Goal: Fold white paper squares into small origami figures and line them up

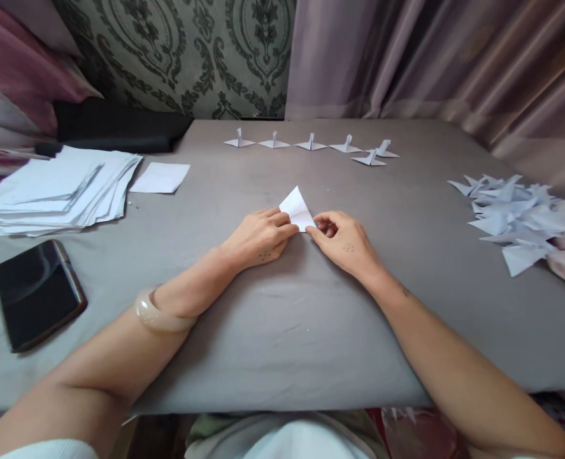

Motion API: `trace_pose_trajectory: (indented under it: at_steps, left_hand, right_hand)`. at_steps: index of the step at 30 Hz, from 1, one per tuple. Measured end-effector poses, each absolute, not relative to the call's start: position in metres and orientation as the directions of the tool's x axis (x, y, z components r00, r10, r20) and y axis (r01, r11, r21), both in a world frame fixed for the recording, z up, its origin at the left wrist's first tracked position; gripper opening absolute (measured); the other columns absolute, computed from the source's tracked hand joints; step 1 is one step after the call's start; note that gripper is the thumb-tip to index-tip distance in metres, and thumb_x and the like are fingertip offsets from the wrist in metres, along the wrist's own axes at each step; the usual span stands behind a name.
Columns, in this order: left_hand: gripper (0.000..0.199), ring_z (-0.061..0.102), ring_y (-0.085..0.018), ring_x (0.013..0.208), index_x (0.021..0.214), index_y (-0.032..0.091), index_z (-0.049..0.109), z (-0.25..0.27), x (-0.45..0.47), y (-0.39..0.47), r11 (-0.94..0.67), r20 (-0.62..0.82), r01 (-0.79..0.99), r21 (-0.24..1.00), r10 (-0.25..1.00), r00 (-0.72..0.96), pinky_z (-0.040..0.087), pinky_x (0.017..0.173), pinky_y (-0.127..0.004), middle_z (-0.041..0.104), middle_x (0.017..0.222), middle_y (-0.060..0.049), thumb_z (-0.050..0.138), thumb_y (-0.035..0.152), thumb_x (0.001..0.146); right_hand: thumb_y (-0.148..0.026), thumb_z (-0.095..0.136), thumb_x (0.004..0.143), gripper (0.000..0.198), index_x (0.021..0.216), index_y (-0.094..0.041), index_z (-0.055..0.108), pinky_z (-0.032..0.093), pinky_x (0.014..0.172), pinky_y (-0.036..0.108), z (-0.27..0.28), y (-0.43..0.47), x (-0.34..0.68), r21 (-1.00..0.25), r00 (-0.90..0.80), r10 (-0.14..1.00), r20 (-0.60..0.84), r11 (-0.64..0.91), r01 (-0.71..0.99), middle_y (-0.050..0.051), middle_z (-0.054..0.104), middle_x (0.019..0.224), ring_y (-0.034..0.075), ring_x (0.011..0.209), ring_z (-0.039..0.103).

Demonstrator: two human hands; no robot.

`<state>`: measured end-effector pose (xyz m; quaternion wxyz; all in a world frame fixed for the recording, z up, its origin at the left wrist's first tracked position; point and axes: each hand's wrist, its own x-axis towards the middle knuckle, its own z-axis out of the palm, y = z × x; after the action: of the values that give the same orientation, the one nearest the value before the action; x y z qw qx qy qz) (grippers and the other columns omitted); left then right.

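Observation:
A small white folded paper (298, 209) with a pointed top lies between my two hands at the middle of the table. My left hand (265, 236) is closed on its left side, thumb and fingers pressed along the lower edge. At the lower right corner, my right hand (340, 239) pinches the paper between thumb and forefinger, the other fingers curled in. Part of the paper's left side is hidden under the left fingers. Beyond it stands a row of several folded paper birds (311, 143), with wings spread flat.
On the left is a stack of white paper sheets (62, 185), with a single square sheet (162, 178) beside it. A phone (39, 294) with a cable lies nearer me. Folded black cloth (120, 125) sits at the back left. A heap of paper birds (516, 210) fills the right side.

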<state>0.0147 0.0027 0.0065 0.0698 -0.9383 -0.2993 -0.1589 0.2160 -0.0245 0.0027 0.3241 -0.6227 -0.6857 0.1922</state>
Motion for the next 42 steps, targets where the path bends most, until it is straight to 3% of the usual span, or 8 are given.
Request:
trace_pose_trajectory:
  at_steps: [8, 11, 16, 22, 27, 34, 39, 42]
  left_hand:
    - [0.025, 0.061, -0.018, 0.074, 0.085, 0.016, 0.066, 0.009, 0.014, 0.002, -0.823, 0.397, 0.568, 0.001, 0.522, 0.755, 0.044, 0.069, -0.03, 0.067, 0.075, -0.006, 0.042, 0.013, 0.082]
    - [0.022, 0.061, -0.018, 0.075, 0.084, 0.017, 0.064, 0.01, 0.014, 0.002, -0.826, 0.442, 0.562, 0.042, 0.52, 0.731, 0.044, 0.071, -0.03, 0.066, 0.076, -0.005, 0.042, 0.013, 0.081]
    - [0.037, 0.052, -0.026, 0.102, 0.113, 0.014, 0.053, 0.015, 0.014, 0.002, -0.704, 0.66, 0.695, 0.145, 0.592, 0.463, 0.041, 0.09, -0.041, 0.058, 0.111, -0.014, 0.052, 0.017, 0.076]
    - [0.062, 0.036, -0.031, 0.124, 0.131, 0.021, 0.041, 0.014, 0.013, 0.005, -0.68, 0.577, 0.706, 0.198, 0.663, 0.476, 0.028, 0.101, -0.048, 0.046, 0.135, -0.013, 0.051, 0.014, 0.07]
    - [0.065, 0.038, -0.031, 0.123, 0.132, 0.02, 0.041, 0.014, 0.012, 0.008, -0.677, 0.556, 0.699, 0.23, 0.681, 0.477, 0.027, 0.1, -0.047, 0.05, 0.133, -0.012, 0.049, 0.011, 0.068]
    - [0.055, 0.044, -0.03, 0.118, 0.126, 0.018, 0.047, 0.015, 0.013, 0.006, -0.686, 0.53, 0.686, 0.243, 0.686, 0.498, 0.029, 0.098, -0.046, 0.057, 0.124, -0.011, 0.052, 0.015, 0.072]
    - [0.015, 0.053, -0.024, 0.102, 0.096, 0.022, 0.061, 0.012, 0.01, 0.008, -0.751, 0.545, 0.64, 0.165, 0.61, 0.575, 0.028, 0.094, -0.045, 0.069, 0.098, -0.005, 0.051, 0.021, 0.084]
    - [0.017, 0.054, -0.022, 0.099, 0.086, 0.022, 0.062, 0.012, 0.008, 0.008, -0.794, 0.556, 0.608, 0.024, 0.516, 0.652, 0.027, 0.092, -0.044, 0.07, 0.093, -0.003, 0.047, 0.015, 0.086]
  right_hand:
    - [-0.035, 0.067, 0.071, 0.034, 0.101, -0.02, 0.062, 0.047, 0.067, 0.031, 0.001, -0.017, 0.211, -0.752, 0.079, 0.969, 0.234, 0.129, 0.646, 0.004, 0.067, 0.091, 0.011, 0.059, 0.054]
    - [-0.03, 0.066, 0.073, 0.023, 0.093, -0.019, 0.065, 0.046, 0.066, 0.03, 0.001, -0.016, 0.21, -0.766, 0.015, 0.974, 0.225, 0.167, 0.621, 0.002, 0.067, 0.08, 0.012, 0.059, 0.053]
    - [-0.023, 0.057, 0.081, 0.011, 0.084, -0.022, 0.067, 0.044, 0.066, 0.028, 0.007, -0.019, 0.208, -0.67, -0.119, 0.909, 0.4, 0.378, 0.639, 0.001, 0.064, 0.082, 0.012, 0.063, 0.053]
    - [-0.031, 0.061, 0.08, 0.029, 0.107, -0.022, 0.063, 0.047, 0.07, 0.03, 0.006, -0.017, 0.208, -0.658, -0.107, 0.934, 0.34, 0.317, 0.683, 0.005, 0.065, 0.097, 0.014, 0.069, 0.057]
    - [-0.042, 0.062, 0.077, 0.045, 0.116, -0.019, 0.06, 0.049, 0.073, 0.034, 0.001, -0.01, 0.21, -0.689, -0.01, 0.962, 0.274, 0.203, 0.696, 0.009, 0.065, 0.105, 0.016, 0.072, 0.058]
    - [-0.029, 0.061, 0.08, 0.025, 0.104, -0.022, 0.066, 0.048, 0.079, 0.033, 0.004, -0.011, 0.209, -0.694, -0.082, 0.915, 0.396, 0.356, 0.626, 0.005, 0.065, 0.098, 0.017, 0.083, 0.059]
    - [-0.022, 0.059, 0.084, 0.01, 0.086, -0.024, 0.069, 0.044, 0.085, 0.034, 0.006, -0.013, 0.211, -0.564, -0.142, 0.818, 0.557, 0.498, 0.658, 0.003, 0.061, 0.092, 0.017, 0.089, 0.057]
    - [-0.02, 0.055, 0.088, 0.015, 0.086, -0.024, 0.069, 0.041, 0.083, 0.034, 0.008, -0.017, 0.213, -0.385, -0.231, 0.766, 0.6, 0.53, 0.756, 0.005, 0.061, 0.096, 0.018, 0.088, 0.053]
